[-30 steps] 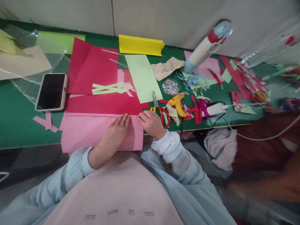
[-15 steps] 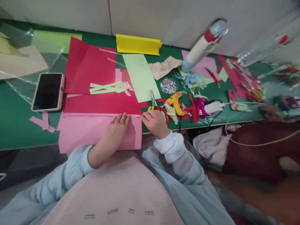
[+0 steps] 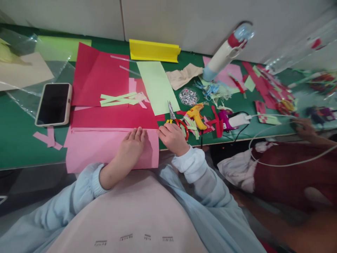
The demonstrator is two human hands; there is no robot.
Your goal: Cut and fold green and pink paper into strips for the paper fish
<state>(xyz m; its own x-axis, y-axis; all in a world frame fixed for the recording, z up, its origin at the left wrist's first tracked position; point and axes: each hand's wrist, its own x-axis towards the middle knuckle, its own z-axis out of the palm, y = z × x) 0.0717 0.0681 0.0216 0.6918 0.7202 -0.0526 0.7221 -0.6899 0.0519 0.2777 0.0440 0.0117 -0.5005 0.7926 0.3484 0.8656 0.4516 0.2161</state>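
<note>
A sheet of pink paper [image 3: 91,149] lies at the table's front edge, its lower part hanging over, with a narrow fold along its far side. My left hand [image 3: 131,146] rests on it, fingers stretched out and pressing flat by the fold. At the fold's right end, my right hand [image 3: 173,137] is closed, with thumb and fingers pinching the paper's corner. Red paper [image 3: 113,117] lies just beyond the fold. Scissors [image 3: 172,114] with red and yellow handles lie partly hidden behind my right hand, their blades pointing away.
To the left lies a phone [image 3: 54,104]. Green strips [image 3: 118,99] lie on the red paper. A yellow glue gun [image 3: 197,116], paper scraps and a dish of small beads [image 3: 188,96] sit right, below a bottle [image 3: 223,54]. A co-worker's hand [image 3: 304,128] is at far right.
Both my hands keep almost the same place on the pink paper. The view has shifted slightly. At far right, the co-worker's arm and body have moved a little.
</note>
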